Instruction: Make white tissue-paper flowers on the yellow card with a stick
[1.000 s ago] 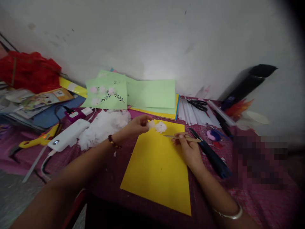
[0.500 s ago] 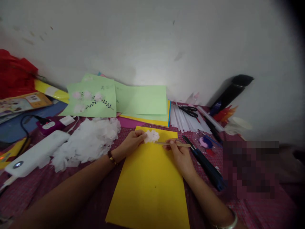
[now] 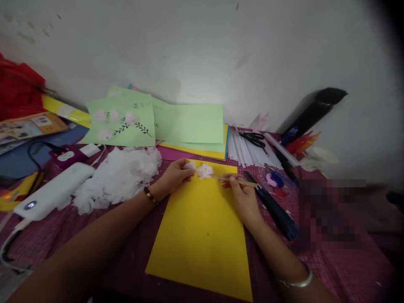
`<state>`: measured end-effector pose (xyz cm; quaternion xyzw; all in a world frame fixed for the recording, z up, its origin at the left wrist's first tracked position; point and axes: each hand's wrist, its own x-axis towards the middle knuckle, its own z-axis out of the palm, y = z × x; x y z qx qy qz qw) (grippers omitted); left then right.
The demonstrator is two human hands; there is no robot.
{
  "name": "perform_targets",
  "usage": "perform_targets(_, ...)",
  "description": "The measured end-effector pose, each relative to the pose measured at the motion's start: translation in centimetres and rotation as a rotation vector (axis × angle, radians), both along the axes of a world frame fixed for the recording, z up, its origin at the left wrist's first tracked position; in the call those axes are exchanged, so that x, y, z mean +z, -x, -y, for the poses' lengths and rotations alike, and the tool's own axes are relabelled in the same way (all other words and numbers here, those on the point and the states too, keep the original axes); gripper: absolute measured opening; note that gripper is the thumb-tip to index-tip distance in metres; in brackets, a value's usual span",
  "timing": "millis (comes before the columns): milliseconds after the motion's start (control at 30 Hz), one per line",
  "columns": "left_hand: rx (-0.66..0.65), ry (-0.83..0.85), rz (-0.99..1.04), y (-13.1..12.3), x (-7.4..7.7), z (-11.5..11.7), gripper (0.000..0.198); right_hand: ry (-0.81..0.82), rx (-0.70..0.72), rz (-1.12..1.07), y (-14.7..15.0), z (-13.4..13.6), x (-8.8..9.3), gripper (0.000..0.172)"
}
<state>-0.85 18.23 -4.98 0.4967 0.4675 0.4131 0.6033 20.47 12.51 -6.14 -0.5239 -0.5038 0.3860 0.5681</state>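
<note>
White flower seems partly formed nr far edge of yellow sheet, L hand pinching white piece beside it, R hand clamped on stick, w/ white pile yet unused past L edge.

Single head cam, looks fwd & down at worktop from close up; yellow sheet low ctr., wall filling upper pt.
</note>
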Motion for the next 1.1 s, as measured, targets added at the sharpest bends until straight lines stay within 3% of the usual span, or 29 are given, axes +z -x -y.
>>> perform_targets(133,-0.038,-0.035,-0.016,0.3,0.0,0.0,0.014,0.002,-0.046,-0.084,0.0,0.5,0.0,0.024)
perform_targets(433,-0.003,-0.058,-0.048,0.3,0.0,-0.1,0.020,-0.042,0.087,0.176,0.5,0.0,-0.4,0.024)
perform_targets(567,-0.004,-0.105,-0.154,0.5,0.0,-0.4,0.022,-0.082,0.087,0.232,0.4,0.1,-0.1,0.024)
perform_targets(700,0.002,-0.294,-0.386,0.7,-0.5,-0.8,0.015,-0.090,0.074,0.277,0.4,0.1,0.2,0.026)
perform_targets(733,-0.017,-0.341,-0.422,0.7,-0.6,-0.8,0.008,-0.089,0.073,0.282,0.4,0.1,0.3,0.026)
perform_targets(833,-0.130,-0.382,-0.387,0.5,-0.6,-0.7,0.019,-0.085,0.067,0.279,0.4,0.1,0.3,0.026)
perform_targets(933,-0.335,-0.368,-0.341,0.3,-0.1,-0.8,0.006,-0.083,0.063,0.278,0.4,0.0,0.2,0.027)
perform_targets(1000,-0.438,-0.405,-0.376,0.0,0.1,-1.1,0.008,-0.091,0.071,0.278,0.4,-0.1,0.2,0.027)
perform_targets(1100,-0.417,-0.551,-0.512,-0.6,-0.3,-1.6,0.011,-0.096,0.078,0.277,0.4,-0.1,0.2,0.027)
